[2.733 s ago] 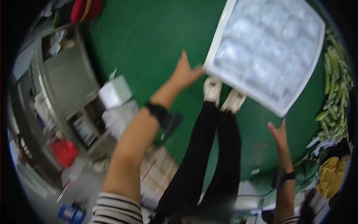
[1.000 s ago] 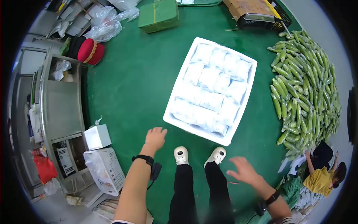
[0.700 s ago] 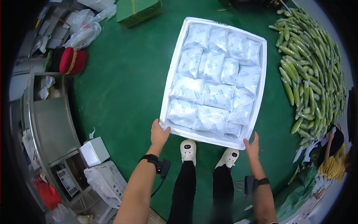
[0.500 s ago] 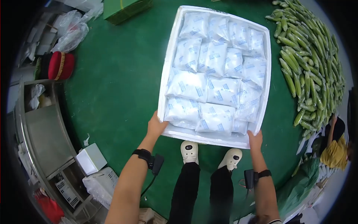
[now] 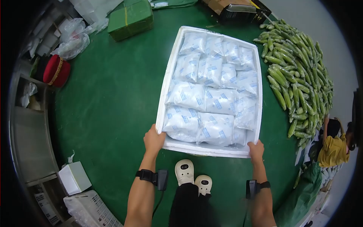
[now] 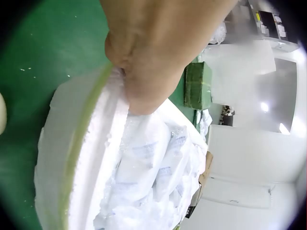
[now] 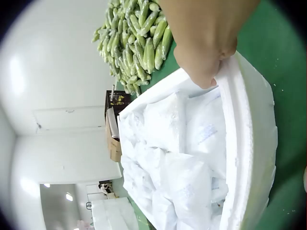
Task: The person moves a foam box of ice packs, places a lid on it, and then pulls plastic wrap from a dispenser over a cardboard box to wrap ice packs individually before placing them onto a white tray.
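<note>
A white foam box [image 5: 206, 150] packed with several plump white pouches [image 5: 216, 128] printed in blue lies in front of the person's shoes. My left hand [image 5: 154, 139] grips its near left corner, fingers curled over the rim. At the near right corner, my right hand [image 5: 256, 149] holds the rim the same way. In the left wrist view the left hand [image 6: 148, 62] covers part of the foam edge, and yellow-green tape runs along the box's outer wall. The right wrist view has the right hand [image 7: 206, 43] bent over the thick rim, its fingertips inside the box.
Bagged long green vegetables [image 5: 297, 83] are heaped along the right. Another person in a yellow top [image 5: 332, 151] is beyond them. A green package [image 5: 130, 20] and a black crate [image 5: 240, 13] stand at the back. Metal shelving [image 5: 28, 140] and a white foam block [image 5: 75, 177] line the left.
Both hands, apart from the box one second ago, have come to its near corners and taken hold. The shoes now stand closer together, and the head view has shifted.
</note>
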`<state>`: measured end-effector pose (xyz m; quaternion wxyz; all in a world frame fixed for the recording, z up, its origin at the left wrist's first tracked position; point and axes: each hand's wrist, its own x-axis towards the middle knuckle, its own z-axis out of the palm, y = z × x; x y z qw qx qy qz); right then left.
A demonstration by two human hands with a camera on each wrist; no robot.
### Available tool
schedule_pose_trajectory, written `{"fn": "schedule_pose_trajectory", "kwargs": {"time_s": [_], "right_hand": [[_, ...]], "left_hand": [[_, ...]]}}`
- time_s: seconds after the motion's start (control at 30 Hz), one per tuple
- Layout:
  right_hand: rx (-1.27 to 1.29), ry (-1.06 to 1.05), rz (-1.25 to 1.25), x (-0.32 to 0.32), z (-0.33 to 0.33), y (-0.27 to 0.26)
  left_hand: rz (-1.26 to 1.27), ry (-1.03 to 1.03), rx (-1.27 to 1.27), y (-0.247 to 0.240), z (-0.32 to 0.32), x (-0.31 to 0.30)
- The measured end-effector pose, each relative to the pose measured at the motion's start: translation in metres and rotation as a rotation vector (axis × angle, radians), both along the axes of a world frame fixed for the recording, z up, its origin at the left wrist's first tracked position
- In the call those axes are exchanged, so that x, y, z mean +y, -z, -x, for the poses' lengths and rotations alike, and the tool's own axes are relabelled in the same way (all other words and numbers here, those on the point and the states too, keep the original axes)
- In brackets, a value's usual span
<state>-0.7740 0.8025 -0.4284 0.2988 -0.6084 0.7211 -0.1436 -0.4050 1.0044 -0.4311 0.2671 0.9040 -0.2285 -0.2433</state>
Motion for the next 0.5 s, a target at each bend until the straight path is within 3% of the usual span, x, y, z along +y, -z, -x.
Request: {"fn": "schedule_pose_trajectory", "kwargs": {"time_s": [0.27,0.5], "right_hand": [[0.061,-0.089,0.082,0.002,0.008,-0.003],[0.134,-0.032,-0.015,0.013,0.003,-0.026]], "left_hand": [[0.033,0.017,-0.017,-0.004,0.004,0.008],[-0.046,0.050,0.057,-0.023,-0.013,0.001]]}}
